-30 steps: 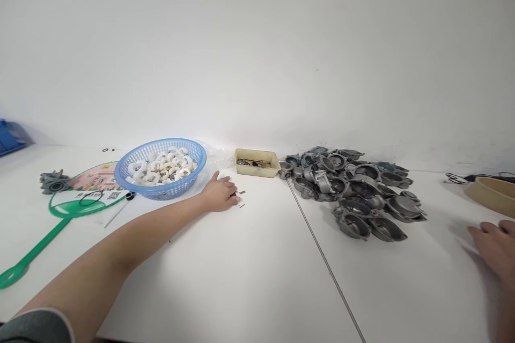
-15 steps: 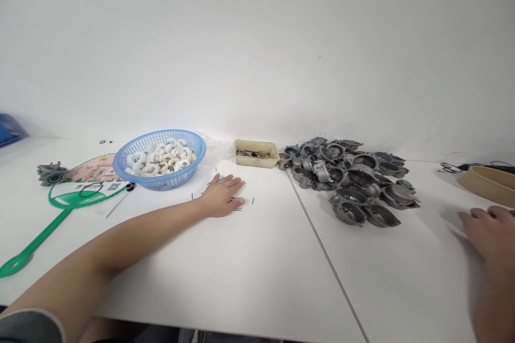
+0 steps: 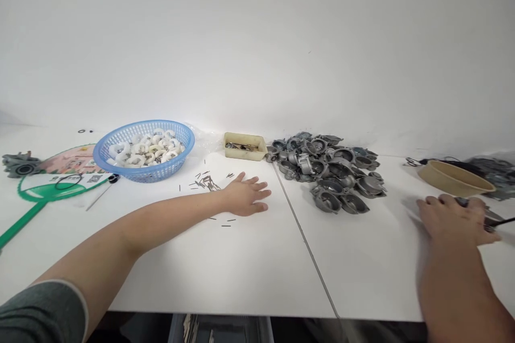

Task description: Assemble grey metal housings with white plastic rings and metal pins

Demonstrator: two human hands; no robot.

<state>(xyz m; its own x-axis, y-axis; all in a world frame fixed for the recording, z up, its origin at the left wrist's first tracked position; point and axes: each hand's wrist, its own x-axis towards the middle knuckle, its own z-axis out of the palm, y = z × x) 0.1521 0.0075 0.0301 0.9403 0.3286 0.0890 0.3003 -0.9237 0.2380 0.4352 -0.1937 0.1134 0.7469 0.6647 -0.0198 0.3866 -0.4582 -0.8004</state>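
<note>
My left hand (image 3: pixel 247 196) lies palm down on the white table with its fingers spread and nothing held. Just left of it, beside the wrist, is a scatter of small thin metal pins (image 3: pixel 207 182). A few more pins (image 3: pixel 226 225) lie below the forearm. At the right, my right hand (image 3: pixel 453 220) is bent over a grey metal part (image 3: pixel 491 218), which is mostly hidden beneath the fingers. A thin black rod or cord sticks out beside that part. Grey metal castings (image 3: pixel 338 171) are heaped between my two hands.
A blue basket (image 3: pixel 103 144) of white rings stands back left, by a green-handled fan (image 3: pixel 24 222) and another casting (image 3: pixel 21 165). A cream tray (image 3: pixel 243 154) holds small parts. Near my right hand is a tan bowl (image 3: pixel 454 182). A metal strip (image 3: pixel 300 230) crosses the table.
My view has turned rightward. My left hand has slid right, off the pins, which now show in a loose pile. A grey part now shows under my right hand.
</note>
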